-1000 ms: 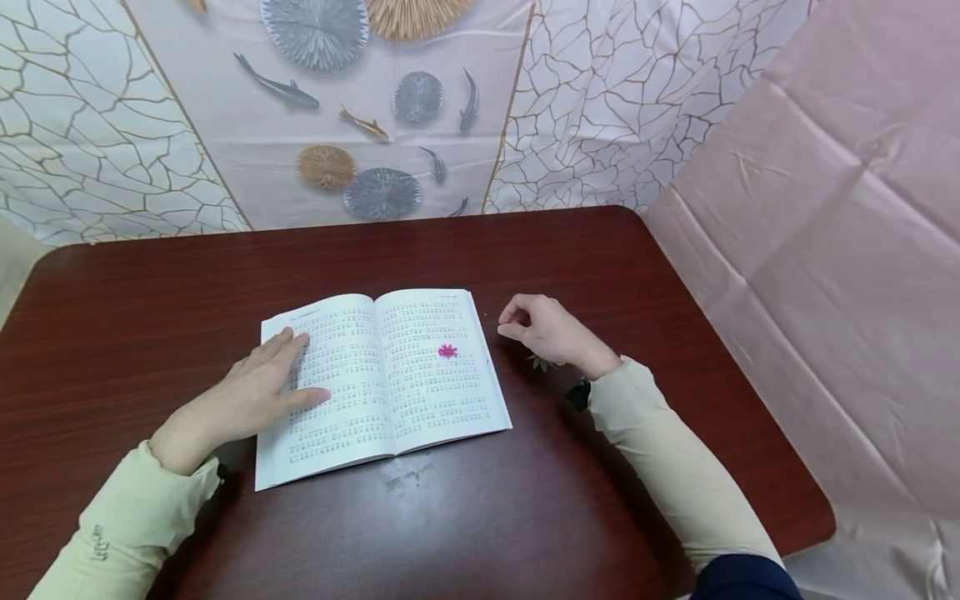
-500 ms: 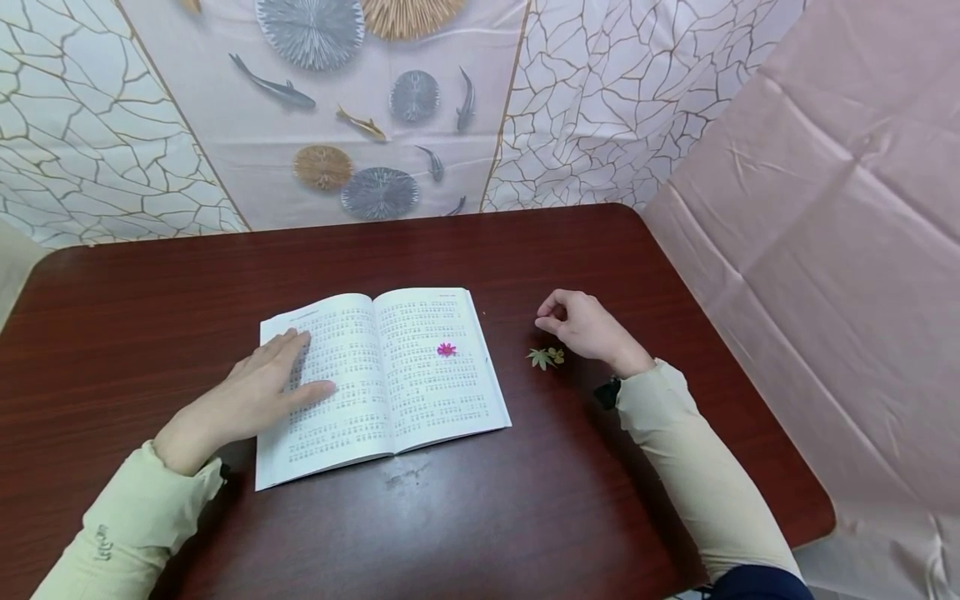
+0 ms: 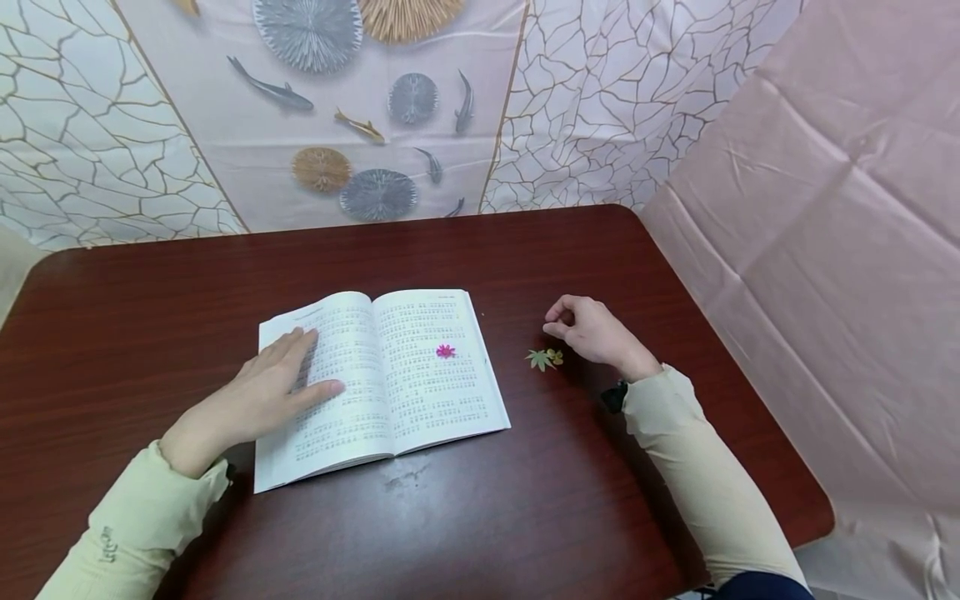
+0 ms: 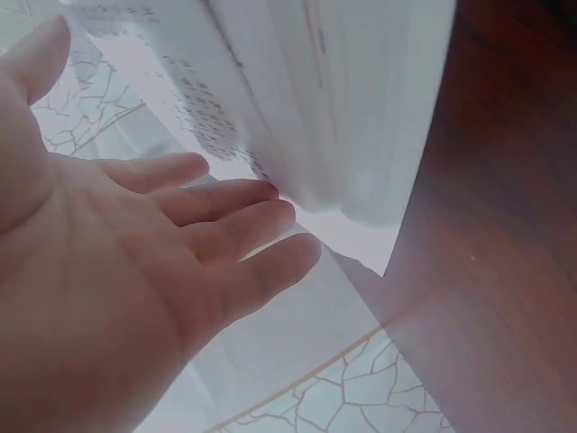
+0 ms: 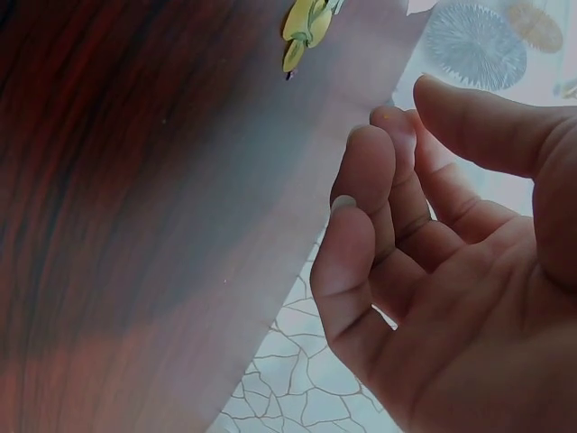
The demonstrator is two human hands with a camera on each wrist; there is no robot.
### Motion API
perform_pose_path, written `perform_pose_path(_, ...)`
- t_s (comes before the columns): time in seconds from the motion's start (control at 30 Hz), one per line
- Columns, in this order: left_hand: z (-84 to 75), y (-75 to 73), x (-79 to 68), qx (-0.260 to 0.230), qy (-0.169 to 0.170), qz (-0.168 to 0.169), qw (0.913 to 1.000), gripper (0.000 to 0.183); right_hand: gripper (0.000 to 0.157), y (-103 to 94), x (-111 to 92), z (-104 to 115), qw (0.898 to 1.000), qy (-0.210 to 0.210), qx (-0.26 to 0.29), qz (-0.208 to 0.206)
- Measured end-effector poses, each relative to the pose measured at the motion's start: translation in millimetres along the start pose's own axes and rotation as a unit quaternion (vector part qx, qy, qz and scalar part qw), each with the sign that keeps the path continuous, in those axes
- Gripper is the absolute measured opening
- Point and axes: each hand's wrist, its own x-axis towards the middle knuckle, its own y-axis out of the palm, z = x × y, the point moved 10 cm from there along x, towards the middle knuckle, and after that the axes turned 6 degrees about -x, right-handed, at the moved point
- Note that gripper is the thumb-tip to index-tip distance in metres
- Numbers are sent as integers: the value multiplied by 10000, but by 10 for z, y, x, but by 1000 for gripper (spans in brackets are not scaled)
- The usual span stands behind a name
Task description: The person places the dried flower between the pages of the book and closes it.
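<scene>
An open book (image 3: pixel 442 408) with printed text lies on the table. A small magenta flower (image 3: pixel 446 352) rests on its right page. My left hand (image 3: pixel 247 396) lies over the left page, fingers extended; in the left wrist view its fingertips (image 4: pixel 302 253) are at the edge of the pages. To the right of the book, my right hand (image 3: pixel 596 333) hovers with fingers loosely bent, and the right wrist view shows nothing between thumb and fingers. Just left of and below it are a green pointed leaf (image 3: pixel 538 360) and a small yellow-green sprig (image 3: pixel 555 357), which looks yellow (image 5: pixel 306 25) close up.
The dark reddish-brown table (image 3: pixel 420 533) extends around the book on all sides. Patterned cloth (image 3: pixel 382 100) hangs behind its far edge. A plain pinkish cloth (image 3: pixel 810 250) hangs along the right side.
My right hand has moved right, away from the book, uncovering the leaf and the sprig, then dipped slightly nearer to me. My left hand has slid a little right over the left page.
</scene>
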Motion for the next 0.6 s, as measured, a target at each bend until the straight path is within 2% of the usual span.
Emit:
perform_pose_path(0.3, -128, -33, -19, -113, 258, -122, 9995, 93, 12, 31, 17, -1, 10000, -16, 56, -13)
perform_pose_path(0.6, -259, -21, -32, -396, 533, -100, 9977, 85, 12, 58, 29, 9, 10000, -29, 65, 14)
